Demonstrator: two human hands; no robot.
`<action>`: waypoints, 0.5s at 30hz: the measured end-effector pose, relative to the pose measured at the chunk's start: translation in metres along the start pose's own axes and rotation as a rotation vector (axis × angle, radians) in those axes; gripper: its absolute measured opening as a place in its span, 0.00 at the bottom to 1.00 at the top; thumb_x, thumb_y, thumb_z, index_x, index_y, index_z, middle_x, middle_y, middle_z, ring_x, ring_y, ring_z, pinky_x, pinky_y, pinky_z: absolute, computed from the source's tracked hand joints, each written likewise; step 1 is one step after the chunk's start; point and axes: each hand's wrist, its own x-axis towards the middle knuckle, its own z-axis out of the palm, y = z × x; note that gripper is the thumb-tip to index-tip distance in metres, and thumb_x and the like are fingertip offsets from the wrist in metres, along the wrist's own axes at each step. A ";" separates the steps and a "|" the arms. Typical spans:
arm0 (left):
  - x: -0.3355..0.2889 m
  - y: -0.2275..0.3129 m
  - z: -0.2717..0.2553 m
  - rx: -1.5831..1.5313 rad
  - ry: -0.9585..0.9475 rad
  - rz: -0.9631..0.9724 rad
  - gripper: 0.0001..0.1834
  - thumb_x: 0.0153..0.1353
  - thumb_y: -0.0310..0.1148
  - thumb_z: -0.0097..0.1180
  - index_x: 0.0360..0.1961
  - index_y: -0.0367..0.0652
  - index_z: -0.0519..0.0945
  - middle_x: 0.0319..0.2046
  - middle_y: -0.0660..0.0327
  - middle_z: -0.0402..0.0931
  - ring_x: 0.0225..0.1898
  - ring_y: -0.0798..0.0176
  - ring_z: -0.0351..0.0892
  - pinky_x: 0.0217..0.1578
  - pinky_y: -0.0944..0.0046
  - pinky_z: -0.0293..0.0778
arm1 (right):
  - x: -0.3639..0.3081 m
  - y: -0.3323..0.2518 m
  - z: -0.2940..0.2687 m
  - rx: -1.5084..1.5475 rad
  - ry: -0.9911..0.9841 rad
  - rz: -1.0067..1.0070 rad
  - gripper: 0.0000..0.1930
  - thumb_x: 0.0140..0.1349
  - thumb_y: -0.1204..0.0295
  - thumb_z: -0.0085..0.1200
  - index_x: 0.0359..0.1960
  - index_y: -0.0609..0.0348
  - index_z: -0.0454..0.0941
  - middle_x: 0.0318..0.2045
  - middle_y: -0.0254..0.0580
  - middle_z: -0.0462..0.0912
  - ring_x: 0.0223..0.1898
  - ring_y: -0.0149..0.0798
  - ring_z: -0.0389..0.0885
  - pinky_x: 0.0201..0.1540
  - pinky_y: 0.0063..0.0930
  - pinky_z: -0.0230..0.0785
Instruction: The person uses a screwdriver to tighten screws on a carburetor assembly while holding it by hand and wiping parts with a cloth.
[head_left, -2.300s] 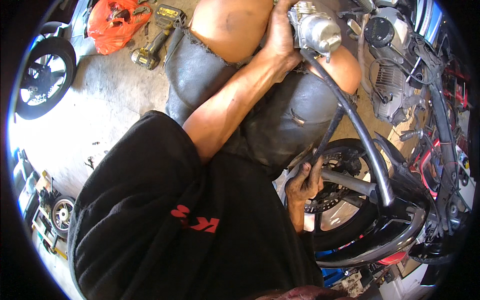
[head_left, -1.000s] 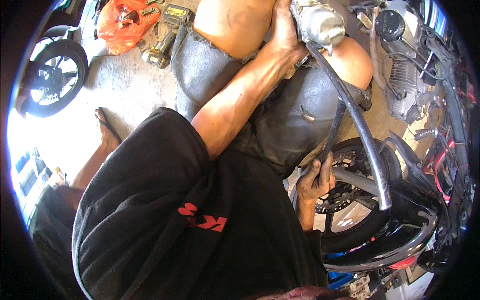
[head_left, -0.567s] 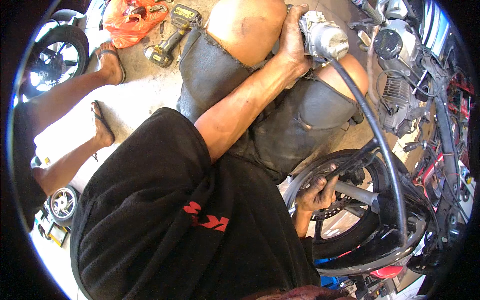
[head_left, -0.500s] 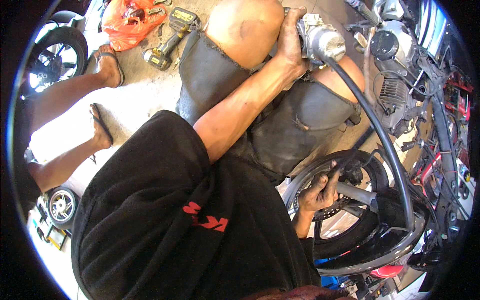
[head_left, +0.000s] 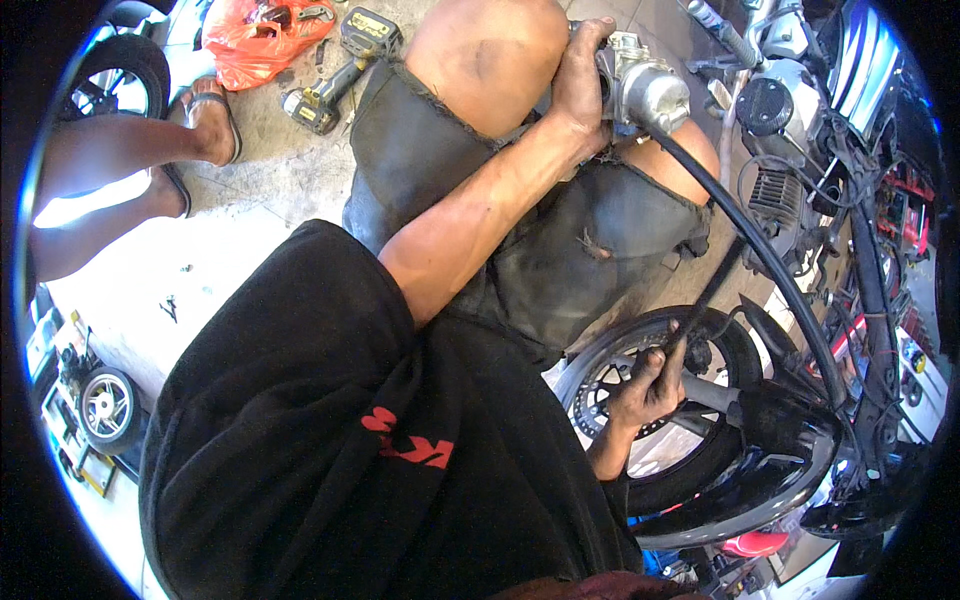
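Observation:
My left hand is closed round a silver carburetor, up by my bent knees. A thick black cable runs from its cap, curving down to the motorcycle's front end. Lower right, my right hand is beside the front wheel, its fingers closed round one end of a long thin black strip; the slim shape is smeared, so I cannot make out its exact kind. Behind that hand are the wheel's black tire and a drilled brake disc. Part of the carburetor is hidden by my left hand.
A motorcycle engine and dark frame tube stand at right. A black fender curves below the wheel. On the floor lie a yellow-black cordless driver and an orange plastic bag. Another person's sandalled foot is at left.
My right hand has shifted slightly, and the black strip now stretches straighter up to the right. The other person's lower foot has moved up and back. My left hand still grips the carburetor.

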 end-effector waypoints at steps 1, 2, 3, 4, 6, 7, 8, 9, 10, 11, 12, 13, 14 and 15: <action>-0.001 0.003 0.000 -0.008 0.002 -0.021 0.19 0.56 0.49 0.49 0.28 0.43 0.77 0.22 0.59 0.77 0.25 0.60 0.78 0.31 0.61 0.76 | 0.001 0.001 0.000 -0.043 -0.014 -0.018 0.22 0.68 0.67 0.45 0.53 0.77 0.70 0.32 0.49 0.83 0.22 0.26 0.71 0.23 0.21 0.62; 0.000 0.005 0.001 -0.014 0.001 -0.038 0.18 0.56 0.48 0.49 0.27 0.43 0.76 0.22 0.59 0.77 0.23 0.61 0.78 0.30 0.61 0.76 | 0.002 0.003 0.000 -0.051 -0.070 0.000 0.21 0.68 0.68 0.45 0.52 0.78 0.71 0.32 0.50 0.83 0.20 0.26 0.70 0.21 0.21 0.60; 0.002 0.004 -0.001 -0.012 0.002 -0.026 0.18 0.56 0.49 0.49 0.27 0.43 0.76 0.22 0.59 0.77 0.24 0.61 0.78 0.30 0.61 0.76 | 0.002 0.001 -0.001 -0.054 -0.042 -0.022 0.20 0.67 0.69 0.45 0.51 0.78 0.72 0.32 0.54 0.83 0.23 0.34 0.74 0.25 0.25 0.64; 0.006 0.001 -0.002 -0.010 0.003 -0.014 0.18 0.56 0.49 0.49 0.27 0.43 0.76 0.22 0.59 0.77 0.24 0.61 0.78 0.30 0.61 0.76 | 0.002 -0.005 -0.003 -0.056 -0.013 -0.045 0.19 0.66 0.70 0.46 0.49 0.78 0.73 0.33 0.58 0.82 0.26 0.42 0.79 0.28 0.30 0.68; 0.011 -0.002 -0.008 -0.010 -0.024 -0.039 0.18 0.55 0.49 0.49 0.28 0.44 0.77 0.23 0.60 0.77 0.25 0.61 0.78 0.30 0.60 0.76 | -0.006 -0.006 -0.004 0.001 0.034 -0.051 0.18 0.66 0.70 0.47 0.47 0.78 0.74 0.33 0.63 0.82 0.30 0.50 0.84 0.32 0.35 0.73; 0.013 -0.002 -0.011 -0.002 -0.021 -0.038 0.18 0.55 0.49 0.49 0.28 0.44 0.76 0.23 0.60 0.77 0.25 0.61 0.78 0.30 0.60 0.76 | -0.005 -0.009 -0.001 -0.048 -0.015 -0.049 0.18 0.66 0.70 0.47 0.47 0.78 0.74 0.34 0.63 0.82 0.30 0.50 0.84 0.32 0.35 0.73; 0.013 -0.002 -0.009 0.003 -0.023 -0.040 0.18 0.55 0.49 0.49 0.28 0.44 0.76 0.23 0.60 0.77 0.26 0.62 0.78 0.30 0.60 0.76 | 0.001 -0.016 0.003 -0.102 -0.057 -0.047 0.19 0.66 0.69 0.47 0.47 0.79 0.73 0.34 0.63 0.82 0.30 0.51 0.84 0.32 0.35 0.74; 0.011 -0.001 -0.007 0.009 -0.025 -0.042 0.18 0.55 0.49 0.49 0.28 0.44 0.76 0.23 0.60 0.77 0.26 0.62 0.78 0.30 0.60 0.76 | 0.005 -0.019 0.007 -0.156 -0.100 -0.044 0.20 0.66 0.68 0.47 0.47 0.80 0.73 0.35 0.63 0.82 0.30 0.51 0.84 0.33 0.35 0.74; 0.008 -0.002 -0.005 0.022 0.007 -0.051 0.18 0.55 0.49 0.49 0.28 0.45 0.76 0.24 0.61 0.76 0.26 0.63 0.78 0.31 0.60 0.76 | 0.002 -0.006 0.011 -0.146 -0.034 -0.143 0.20 0.68 0.67 0.45 0.51 0.77 0.72 0.34 0.55 0.84 0.25 0.38 0.81 0.26 0.28 0.69; 0.009 -0.003 -0.008 0.022 -0.002 -0.047 0.18 0.55 0.49 0.49 0.28 0.45 0.76 0.24 0.61 0.76 0.27 0.63 0.78 0.32 0.60 0.76 | 0.000 -0.008 0.010 -0.094 0.007 -0.142 0.19 0.67 0.69 0.46 0.51 0.77 0.73 0.34 0.56 0.84 0.25 0.38 0.81 0.27 0.28 0.69; 0.012 -0.004 -0.009 0.022 -0.011 -0.043 0.18 0.55 0.49 0.49 0.28 0.45 0.77 0.24 0.62 0.76 0.27 0.63 0.79 0.32 0.60 0.77 | -0.003 -0.011 0.010 -0.042 0.048 -0.139 0.18 0.67 0.70 0.46 0.51 0.76 0.73 0.34 0.56 0.84 0.26 0.38 0.81 0.28 0.28 0.69; 0.013 -0.004 -0.011 0.022 -0.020 -0.039 0.18 0.55 0.50 0.49 0.29 0.45 0.77 0.24 0.62 0.76 0.27 0.63 0.79 0.32 0.60 0.77 | -0.005 -0.013 0.008 0.010 0.089 -0.136 0.18 0.67 0.71 0.47 0.51 0.76 0.73 0.34 0.57 0.83 0.26 0.38 0.81 0.29 0.28 0.70; 0.014 -0.005 -0.009 0.022 -0.046 -0.037 0.18 0.55 0.50 0.49 0.29 0.45 0.77 0.24 0.62 0.76 0.26 0.63 0.78 0.32 0.61 0.77 | -0.007 -0.011 0.007 0.013 0.090 -0.146 0.18 0.67 0.72 0.48 0.51 0.77 0.72 0.34 0.59 0.83 0.27 0.39 0.81 0.30 0.29 0.70; 0.013 -0.004 -0.008 0.015 -0.042 -0.046 0.18 0.55 0.49 0.49 0.28 0.45 0.77 0.23 0.62 0.76 0.26 0.63 0.78 0.31 0.61 0.76 | -0.005 -0.009 0.008 -0.037 0.035 -0.141 0.19 0.67 0.70 0.47 0.50 0.78 0.72 0.34 0.59 0.83 0.26 0.40 0.81 0.30 0.29 0.70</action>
